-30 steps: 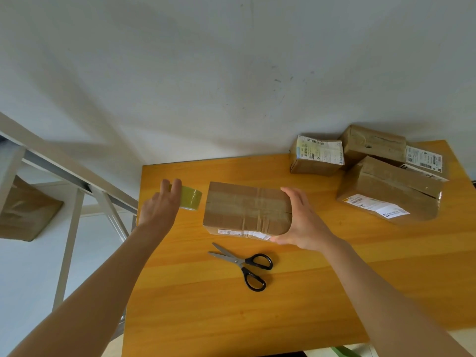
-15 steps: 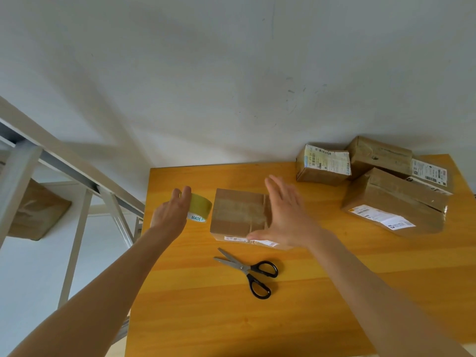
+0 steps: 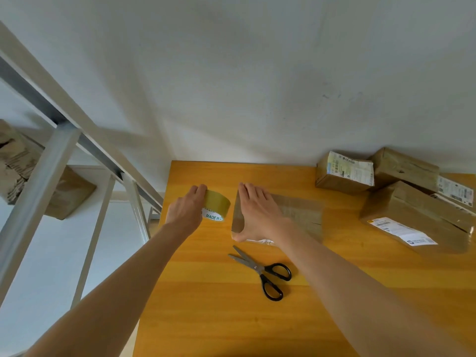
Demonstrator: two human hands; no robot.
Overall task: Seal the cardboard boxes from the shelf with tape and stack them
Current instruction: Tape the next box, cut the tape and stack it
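A flat cardboard box (image 3: pixel 300 216) lies on the orange wooden table (image 3: pixel 231 318), its top covered in tape strips. My right hand (image 3: pixel 255 212) lies flat on the box's left end, fingers straight and thumb at the near left corner. My left hand (image 3: pixel 186 208) grips a roll of yellowish tape (image 3: pixel 217 206) just left of the box, above the table's left edge. Black-handled scissors (image 3: pixel 262 270) lie on the table in front of the box.
Three taped boxes sit at the table's back right: a small labelled one (image 3: pixel 343 173), one behind (image 3: pixel 404 168), and a larger one (image 3: pixel 414 220) in front. A metal shelf frame (image 3: pixel 46 161) stands to the left, holding cardboard boxes (image 3: pixel 64 191). A white wall is behind.
My right hand moved from the box's right end to lie flat on its left end. My left hand, holding the tape roll, stayed beside the box. The view shifted left.
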